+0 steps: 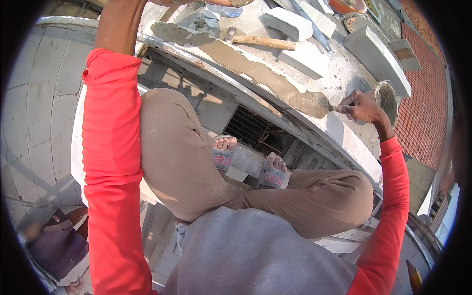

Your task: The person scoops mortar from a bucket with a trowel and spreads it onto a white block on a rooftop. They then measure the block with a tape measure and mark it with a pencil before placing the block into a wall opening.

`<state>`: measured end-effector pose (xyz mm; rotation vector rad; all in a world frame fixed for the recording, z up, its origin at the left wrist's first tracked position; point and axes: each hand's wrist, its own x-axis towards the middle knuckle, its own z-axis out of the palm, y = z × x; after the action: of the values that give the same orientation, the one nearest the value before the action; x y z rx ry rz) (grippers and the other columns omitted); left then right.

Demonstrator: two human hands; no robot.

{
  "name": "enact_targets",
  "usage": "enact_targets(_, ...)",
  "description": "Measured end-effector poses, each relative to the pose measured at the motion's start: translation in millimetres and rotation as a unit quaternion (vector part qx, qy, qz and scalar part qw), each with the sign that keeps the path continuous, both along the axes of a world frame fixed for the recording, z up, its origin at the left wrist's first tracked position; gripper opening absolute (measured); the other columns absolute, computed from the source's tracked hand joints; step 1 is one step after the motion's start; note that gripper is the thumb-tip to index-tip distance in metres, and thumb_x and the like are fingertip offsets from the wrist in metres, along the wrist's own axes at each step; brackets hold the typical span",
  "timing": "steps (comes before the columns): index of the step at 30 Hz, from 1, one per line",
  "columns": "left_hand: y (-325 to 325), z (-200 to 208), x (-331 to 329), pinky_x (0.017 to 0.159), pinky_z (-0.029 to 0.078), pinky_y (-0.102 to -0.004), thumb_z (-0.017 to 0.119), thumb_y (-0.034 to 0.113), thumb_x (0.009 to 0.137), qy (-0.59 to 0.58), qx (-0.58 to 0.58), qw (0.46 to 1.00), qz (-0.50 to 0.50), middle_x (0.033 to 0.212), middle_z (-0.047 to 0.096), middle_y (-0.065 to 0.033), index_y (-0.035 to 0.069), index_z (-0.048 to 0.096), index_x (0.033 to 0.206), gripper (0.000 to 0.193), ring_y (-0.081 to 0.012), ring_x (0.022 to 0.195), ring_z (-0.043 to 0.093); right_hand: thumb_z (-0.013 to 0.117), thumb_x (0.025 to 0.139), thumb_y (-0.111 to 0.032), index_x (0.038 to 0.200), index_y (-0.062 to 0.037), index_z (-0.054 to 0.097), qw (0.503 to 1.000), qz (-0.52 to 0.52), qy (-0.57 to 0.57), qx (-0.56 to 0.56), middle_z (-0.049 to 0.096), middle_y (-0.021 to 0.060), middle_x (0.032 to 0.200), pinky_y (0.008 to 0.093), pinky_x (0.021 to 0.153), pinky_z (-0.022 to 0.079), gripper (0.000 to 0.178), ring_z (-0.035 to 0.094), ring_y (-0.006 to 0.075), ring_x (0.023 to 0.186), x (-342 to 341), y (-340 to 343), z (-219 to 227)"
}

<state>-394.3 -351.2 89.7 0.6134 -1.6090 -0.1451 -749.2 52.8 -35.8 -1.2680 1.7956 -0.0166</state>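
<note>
My right hand [361,107] is closed round the handle of a trowel [312,104]. Its blade is coated in grey mortar and lies at the right end of a long wet mortar strip [246,61] on the ledge. Just right of that hand stands a round bucket [387,101], partly hidden by it. At the top edge, only a sliver of my left hand [211,2] shows; its fingers are cut off, so any grip is hidden. Behind the strip lies a hammer [263,42] with a wooden handle, its head toward the left.
White blocks [290,23] lie beyond the mortar, with a long one [376,56] farther right. A red tiled roof [427,93] slopes away at right. Below my knees is a drop with a barred opening [248,125]. Another person [56,246] is at lower left.
</note>
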Motion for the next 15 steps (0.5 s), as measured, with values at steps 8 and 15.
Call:
enact_targets(8,35,18,-16,0.063,0.050,-0.0428,0.067,0.009,0.093,0.068,0.218,0.972,-0.063,0.071,0.065,-0.0071,-0.007,0.068,0.083,0.019,-0.0205,0.064,0.059,0.092,0.079,-0.036,0.082,0.0029,0.076,0.976,0.016,0.073,-0.207,0.074,0.0164,0.085,0.0377,0.068,0.052,0.042,0.071,0.0233,0.079,9,-64,4)
enact_targets(15,46,15,-61,0.086,0.042,-0.0532,0.068,0.008,0.098,0.155,0.179,0.970,0.046,0.096,0.057,-0.0249,-0.004,0.050,0.102,0.021,-0.0407,0.098,0.055,0.084,0.091,-0.030,0.100,0.0026,0.055,0.968,0.028,-0.018,-0.249,0.061,0.0085,0.077,0.0334,0.051,0.044,0.045,0.055,0.0163,0.058,22,-178,-95)
